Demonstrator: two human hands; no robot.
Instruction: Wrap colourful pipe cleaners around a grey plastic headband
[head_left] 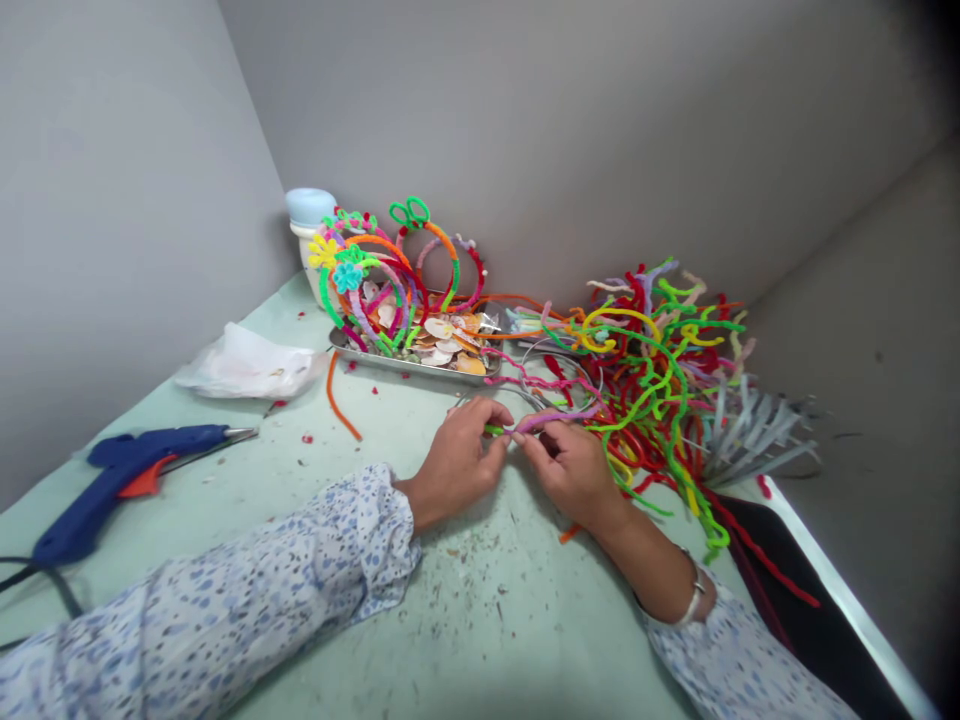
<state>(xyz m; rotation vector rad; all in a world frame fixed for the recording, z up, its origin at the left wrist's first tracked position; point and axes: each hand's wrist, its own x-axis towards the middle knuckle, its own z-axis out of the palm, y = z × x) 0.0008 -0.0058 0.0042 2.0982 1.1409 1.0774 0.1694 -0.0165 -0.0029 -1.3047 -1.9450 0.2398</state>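
Note:
My left hand [459,458] pinches a short bit of green pipe cleaner [495,430] between thumb and fingers. Right beside it, my right hand [574,472] is closed on a purple pipe cleaner [562,416], whose free end points right. Green and purple meet between the fingertips, just above the table; whether they wrap around something there is hidden. Thin grey hoops [596,375] lie behind the right hand. Close on its right spreads a tangled heap of pipe cleaners [652,385] in red, green, yellow and pink.
Finished pipe-cleaner headbands [454,262] stand in a metal tray [420,372] of shell-like discs, beside a blue-lidded container [311,210]. A blue glue gun [142,458] and a plastic bag [247,362] lie left. Grey strips [757,435] bunch at right, near a dark panel [795,570].

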